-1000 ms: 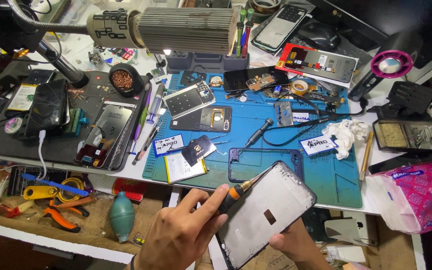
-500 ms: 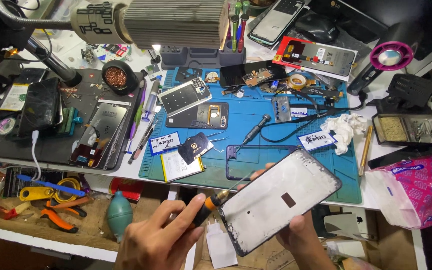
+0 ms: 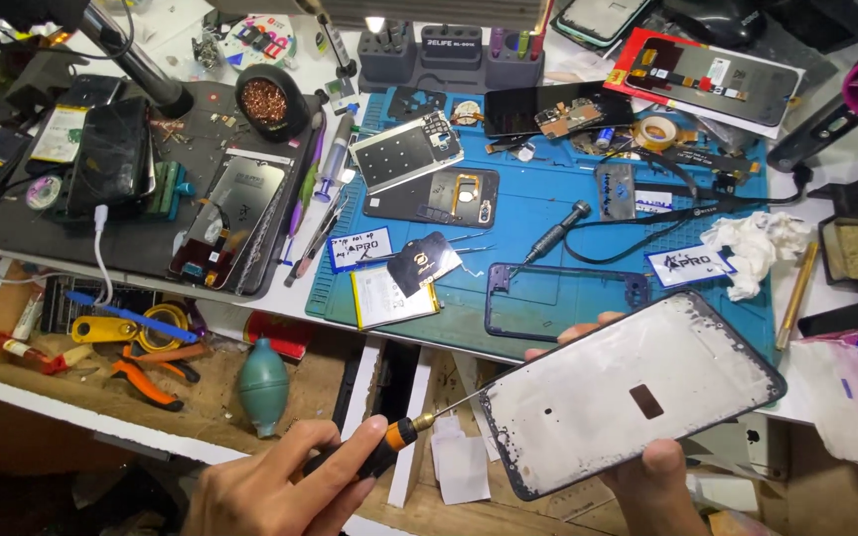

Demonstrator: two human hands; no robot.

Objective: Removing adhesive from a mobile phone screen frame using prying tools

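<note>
The left hand (image 3: 270, 491) is closed in a firm grip round a small screwdriver (image 3: 389, 447) with a black and orange handle, its thin shaft reaching toward the lower left edge of a phone frame (image 3: 628, 392). The right hand (image 3: 652, 476) clamps that frame from beneath, thumb on the near edge and fingertips curling over the far one, holding it tilted in the air just in front of the desk (image 3: 826, 298). The frame looks light, thin and stiff, likely to flex if squeezed mid-span, so its edges are the safest hold; whether the tip touches it I cannot quite tell. Beyond lie a blue mat (image 3: 548, 218), another dark frame (image 3: 563, 298) and a green dust blower (image 3: 263, 385).
</note>
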